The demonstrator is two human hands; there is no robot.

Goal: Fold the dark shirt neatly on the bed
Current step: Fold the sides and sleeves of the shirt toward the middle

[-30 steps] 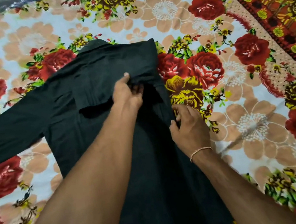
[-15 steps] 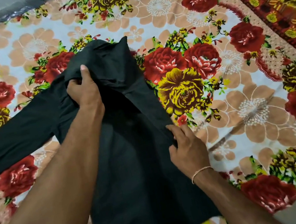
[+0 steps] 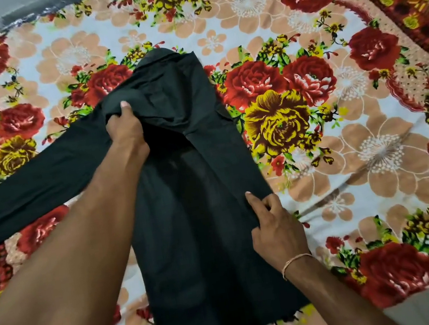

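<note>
The left hand (image 3: pixel 125 131) clutches a bunched fold near the shoulder of the dark cotton shirt (image 3: pixel 197 221), lying on the floral bedsheet (image 3: pixel 345 141). Below and right, the right hand (image 3: pixel 274 226) pinches its side edge. Best draw both grips taut, so the fold lands straight.

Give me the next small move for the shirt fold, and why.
Probably lay the bunch gripped by the left hand flat on the dark shirt and let go. The right side is already folded in, with the right hand pinning that edge, while the cloth under the left hand is still bunched. The left sleeve still stretches out across the floral bedsheet.
</note>
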